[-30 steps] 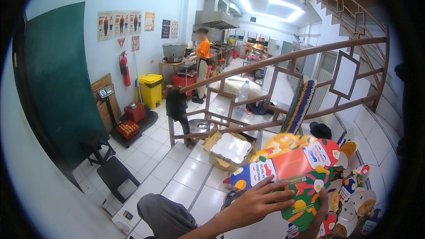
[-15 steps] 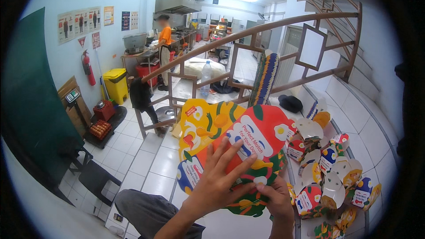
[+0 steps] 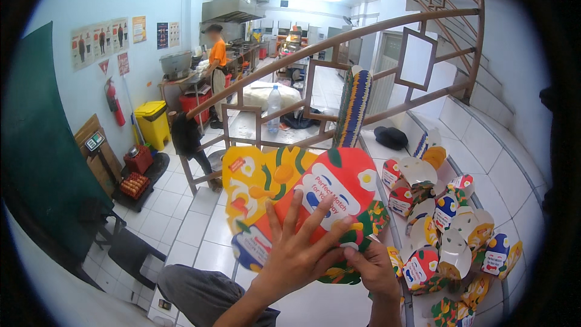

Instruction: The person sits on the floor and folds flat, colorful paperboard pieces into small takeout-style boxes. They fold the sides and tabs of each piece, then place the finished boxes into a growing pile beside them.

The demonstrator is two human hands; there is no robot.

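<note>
A flat, colourful food-carton blank (image 3: 345, 169) in red, yellow, blue and green lies in front of me, with printed faces, eggs and leaves. Whether it is one sheet or a few in a stack, I cannot tell. My left hand (image 3: 302, 239) rests on its red panel with the fingers spread. At the lower right edge my right hand (image 3: 372, 263) pinches the card between thumb and fingers; the fingers underneath are partly hidden. Several folded cartons (image 3: 423, 266) in the same colours are heaped on the white tiled step to my right.
A brown metal railing (image 3: 266, 72) crosses ahead, with a clear plastic bottle (image 3: 274, 109) beyond it. A black cap (image 3: 391, 137) lies on the step. Left stand a dark chair (image 3: 136, 251), a scale with eggs (image 3: 134, 185) and a yellow bin (image 3: 152, 122). A person in orange (image 3: 218, 54) stands at a counter.
The view has shifted slightly. The carton blank has turned a little and its yellow part sits lower left. My left hand stays spread on it; the right keeps its pinch.
</note>
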